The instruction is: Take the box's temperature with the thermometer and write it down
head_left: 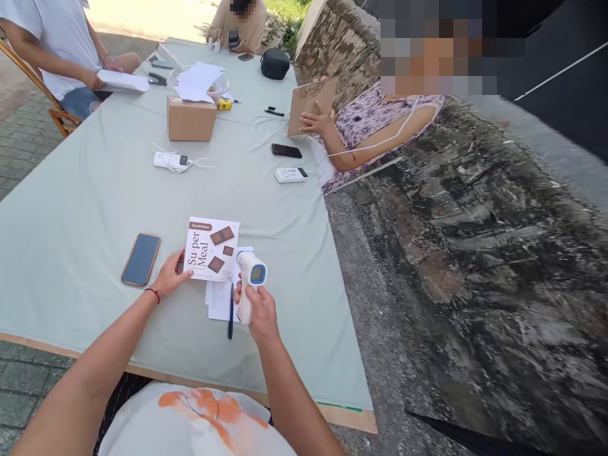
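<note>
My left hand [170,273] grips the lower left edge of a white box [202,266] printed "Su-per Meal" with brown squares, thumb on its front face. In my right hand [263,313] is a white infrared thermometer [247,278] with a blue-rimmed display facing me; my fingers wrap its handle. The thermometer's front end is beside the box's right edge; whether they touch I cannot tell. Under the box lie white paper sheets [219,303], partly hidden, with a dark pen [230,316] on them. A smartphone [141,259] in an orange-brown case lies left of my left hand.
A pale green cloth covers the table [95,221]. Farther back are a cardboard box [191,120], a white device with cable [170,161], a black phone [286,151], a white power bank [291,175] and a black case [274,64]. Several people sit around; one holds a cardboard piece [308,104].
</note>
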`<act>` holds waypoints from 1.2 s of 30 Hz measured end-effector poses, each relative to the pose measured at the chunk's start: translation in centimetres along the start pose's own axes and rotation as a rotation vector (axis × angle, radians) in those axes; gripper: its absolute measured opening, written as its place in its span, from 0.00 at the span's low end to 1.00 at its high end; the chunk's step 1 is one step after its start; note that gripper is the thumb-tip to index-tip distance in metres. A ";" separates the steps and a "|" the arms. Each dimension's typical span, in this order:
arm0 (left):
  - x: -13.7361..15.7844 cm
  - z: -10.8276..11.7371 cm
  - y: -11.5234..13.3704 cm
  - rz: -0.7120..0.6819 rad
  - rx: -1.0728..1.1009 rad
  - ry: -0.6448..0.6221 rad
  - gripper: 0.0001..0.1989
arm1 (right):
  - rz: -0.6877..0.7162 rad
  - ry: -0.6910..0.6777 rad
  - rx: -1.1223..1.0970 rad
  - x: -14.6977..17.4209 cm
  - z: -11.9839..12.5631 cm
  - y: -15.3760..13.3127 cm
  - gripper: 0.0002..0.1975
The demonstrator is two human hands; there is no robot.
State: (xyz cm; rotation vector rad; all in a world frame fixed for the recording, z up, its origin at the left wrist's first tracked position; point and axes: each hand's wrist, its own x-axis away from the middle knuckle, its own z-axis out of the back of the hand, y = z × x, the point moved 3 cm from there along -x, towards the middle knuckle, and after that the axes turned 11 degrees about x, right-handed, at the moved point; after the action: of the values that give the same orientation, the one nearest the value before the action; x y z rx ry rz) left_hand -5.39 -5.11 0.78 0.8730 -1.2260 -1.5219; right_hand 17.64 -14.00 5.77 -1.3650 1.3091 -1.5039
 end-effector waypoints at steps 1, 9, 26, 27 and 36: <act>0.0 0.0 0.0 -0.009 0.000 -0.005 0.36 | -0.001 -0.011 -0.027 -0.1 -0.8 0.0 0.22; 0.1 0.0 -0.5 -0.036 0.034 -0.052 0.41 | 0.026 -0.046 0.025 -3.2 -3.0 0.1 0.20; -0.3 -0.2 -0.8 -0.073 0.124 -0.103 0.44 | -0.030 0.029 0.099 -4.3 -3.4 -0.5 0.24; -0.3 -0.2 -0.7 -0.076 0.125 -0.104 0.44 | -0.028 0.032 0.114 -4.4 -3.4 -0.5 0.23; -0.3 -0.3 -0.4 -0.074 0.169 -0.115 0.44 | -0.040 0.052 0.147 -3.9 -3.7 -1.2 0.22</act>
State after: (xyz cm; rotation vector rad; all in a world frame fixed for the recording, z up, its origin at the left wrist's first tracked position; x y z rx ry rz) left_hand -5.09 -4.86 0.31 0.9606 -1.4360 -1.5618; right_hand 14.92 -9.25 6.17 -1.2728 1.1836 -1.6385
